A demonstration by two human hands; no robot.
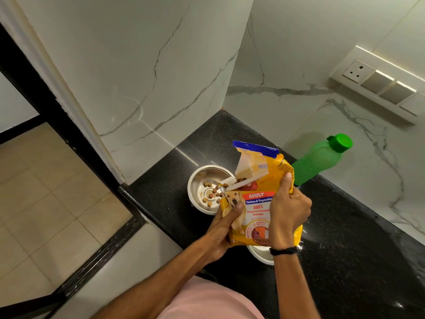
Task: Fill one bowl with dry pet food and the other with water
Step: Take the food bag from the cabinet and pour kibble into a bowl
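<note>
A yellow pet food bag (257,210) is tilted to the left over a steel bowl (200,183) on the black counter. Brown kibble (212,192) lies scattered in the bowl and spills from the bag's open mouth. My left hand (224,229) grips the bag's lower left side. My right hand (288,208) holds its right side, thumb up along the edge. A second steel bowl (261,254) sits mostly hidden under the bag and my right wrist. A green water bottle (319,158) with a green cap stands behind the bag, by the wall.
The black granite counter (345,249) runs to the right along a white marble wall. Its left edge (138,203) drops to a tiled floor beside a black door frame. A switch panel (377,84) is on the right wall.
</note>
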